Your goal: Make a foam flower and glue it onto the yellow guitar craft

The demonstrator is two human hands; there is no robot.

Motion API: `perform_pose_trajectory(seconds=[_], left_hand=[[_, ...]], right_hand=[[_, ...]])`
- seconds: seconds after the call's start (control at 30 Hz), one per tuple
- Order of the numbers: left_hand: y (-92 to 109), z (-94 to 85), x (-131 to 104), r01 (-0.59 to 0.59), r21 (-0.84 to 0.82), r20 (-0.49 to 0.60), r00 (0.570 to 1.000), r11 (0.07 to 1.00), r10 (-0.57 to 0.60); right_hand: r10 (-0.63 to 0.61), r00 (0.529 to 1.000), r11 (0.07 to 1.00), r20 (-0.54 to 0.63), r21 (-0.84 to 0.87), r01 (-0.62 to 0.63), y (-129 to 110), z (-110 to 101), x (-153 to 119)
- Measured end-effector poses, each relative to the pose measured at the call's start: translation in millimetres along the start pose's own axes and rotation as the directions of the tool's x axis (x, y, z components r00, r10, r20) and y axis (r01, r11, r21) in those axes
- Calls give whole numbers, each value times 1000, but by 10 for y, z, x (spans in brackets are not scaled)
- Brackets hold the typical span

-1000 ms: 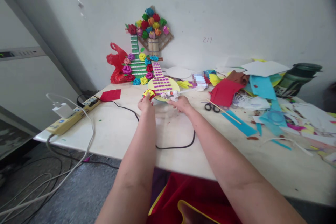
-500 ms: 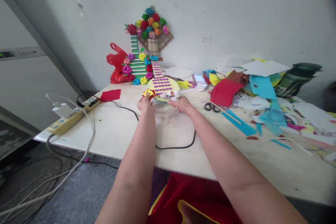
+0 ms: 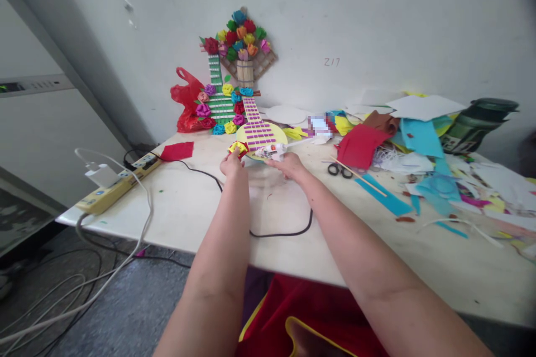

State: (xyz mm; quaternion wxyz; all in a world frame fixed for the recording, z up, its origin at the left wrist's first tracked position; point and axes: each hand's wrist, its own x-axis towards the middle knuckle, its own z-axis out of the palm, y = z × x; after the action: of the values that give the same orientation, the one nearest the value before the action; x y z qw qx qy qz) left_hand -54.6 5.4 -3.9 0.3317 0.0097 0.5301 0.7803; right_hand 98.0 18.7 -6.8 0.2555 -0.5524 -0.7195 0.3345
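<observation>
A yellow paper flower [image 3: 238, 148] with red at its edge is pinched in my left hand [image 3: 233, 164], at the lower left rim of a yellow guitar-shaped craft [image 3: 274, 133] with purple strips. The craft leans upright, a blue flower [image 3: 246, 91] at its top. My right hand [image 3: 290, 165] is wrapped round a white glue gun [image 3: 272, 152], whose nozzle points left toward the yellow flower. Whether the nozzle touches it cannot be made out. Behind stands a green guitar-shaped craft [image 3: 221, 101] edged with paper flowers.
A black cable [image 3: 288, 234] loops over the table [image 3: 176, 223]. Scissors [image 3: 340, 170], a stick, blue strips, red paper [image 3: 360, 145] and scraps lie right, beside a dark bottle [image 3: 475, 125]. A power strip [image 3: 104, 195] and red cloth [image 3: 177, 151] are left.
The whole view has shifted very slightly. Both hands keep nearly the same place and the same hold on the yellow flower and the glue gun.
</observation>
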Motion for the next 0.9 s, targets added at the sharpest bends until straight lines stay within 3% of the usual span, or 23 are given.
perform_pose_trajectory(seconds=[0.9], left_hand=[[-42,-2,52,17,14,34,999,1000,-18]], right_hand=[[6,999,999,-42,-34,-7,96,-27,8]])
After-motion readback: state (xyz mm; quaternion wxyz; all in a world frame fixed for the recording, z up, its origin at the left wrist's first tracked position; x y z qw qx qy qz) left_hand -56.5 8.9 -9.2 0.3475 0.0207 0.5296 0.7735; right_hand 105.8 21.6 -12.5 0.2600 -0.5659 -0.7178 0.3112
